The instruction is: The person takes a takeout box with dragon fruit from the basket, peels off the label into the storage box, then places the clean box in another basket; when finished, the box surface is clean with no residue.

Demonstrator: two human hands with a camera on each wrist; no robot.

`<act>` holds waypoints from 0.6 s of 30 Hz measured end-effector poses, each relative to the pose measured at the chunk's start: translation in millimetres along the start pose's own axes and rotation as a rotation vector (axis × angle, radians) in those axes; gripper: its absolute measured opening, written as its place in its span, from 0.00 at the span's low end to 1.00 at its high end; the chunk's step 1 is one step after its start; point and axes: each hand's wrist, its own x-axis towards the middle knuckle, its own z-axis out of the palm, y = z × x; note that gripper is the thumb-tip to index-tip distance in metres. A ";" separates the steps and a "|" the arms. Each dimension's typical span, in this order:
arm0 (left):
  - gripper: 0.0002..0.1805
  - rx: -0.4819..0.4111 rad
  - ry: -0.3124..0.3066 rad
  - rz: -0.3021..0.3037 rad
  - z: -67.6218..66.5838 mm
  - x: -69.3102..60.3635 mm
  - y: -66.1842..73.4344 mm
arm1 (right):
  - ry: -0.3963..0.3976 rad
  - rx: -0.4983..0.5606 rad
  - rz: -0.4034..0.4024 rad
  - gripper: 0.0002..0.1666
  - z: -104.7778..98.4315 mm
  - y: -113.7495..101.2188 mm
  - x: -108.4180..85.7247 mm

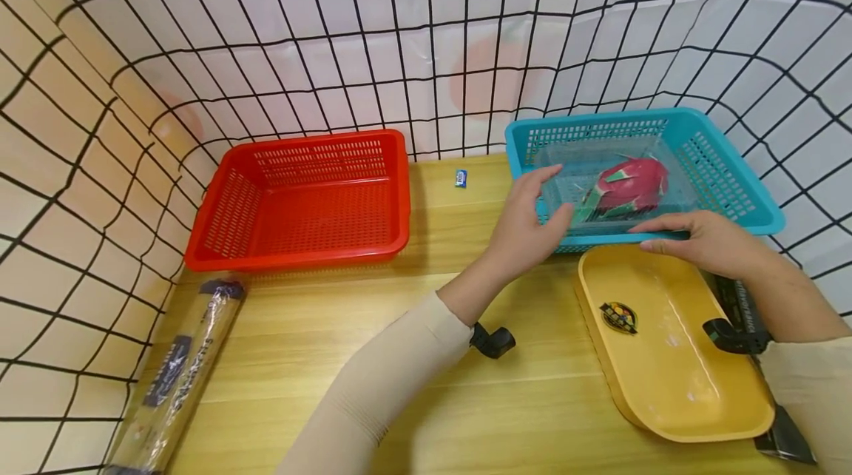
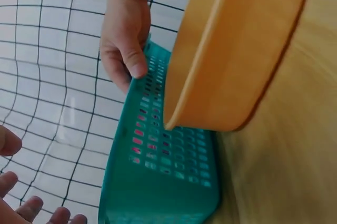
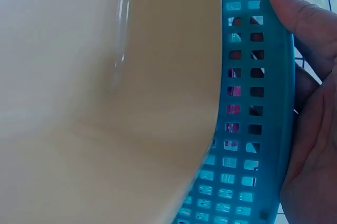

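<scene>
A dragon fruit (image 1: 635,183) lies in a clear plastic box (image 1: 566,157) inside the blue basket (image 1: 725,179) at the back right. My left hand (image 1: 522,223) hovers over the basket's left front side, its fingers spread apart and nothing between them. At the front rim, my right hand (image 1: 715,242) holds the basket's edge, with the thumb outside and the fingers reaching inside. In the right wrist view, parts of those fingers show through the basket's holes. Whether they also touch the clear box is hard to see.
A yellow tub (image 1: 672,379) with a round sticker stands against the basket's front, below my right forearm. A red basket (image 1: 319,260) sits back left, a small blue-and-white packet (image 1: 461,178) between the baskets. A long clear-wrapped package (image 1: 180,371) lies left. Black wire mesh (image 1: 433,38) surrounds the table.
</scene>
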 end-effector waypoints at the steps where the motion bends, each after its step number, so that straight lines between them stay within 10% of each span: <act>1: 0.30 0.007 0.002 0.000 -1.2 -4.2 -1.1 | -0.003 -0.003 0.004 0.28 -0.7 0.8 -0.4; 10: 0.25 -0.024 0.037 -0.158 -13.6 -40.6 -2.8 | 0.000 -0.001 -0.013 0.29 -4.3 -8.0 -9.7; 18: 0.26 0.213 0.147 -0.072 -53.8 -72.9 -13.4 | 0.056 -0.200 -0.071 0.29 -2.9 -52.4 -12.9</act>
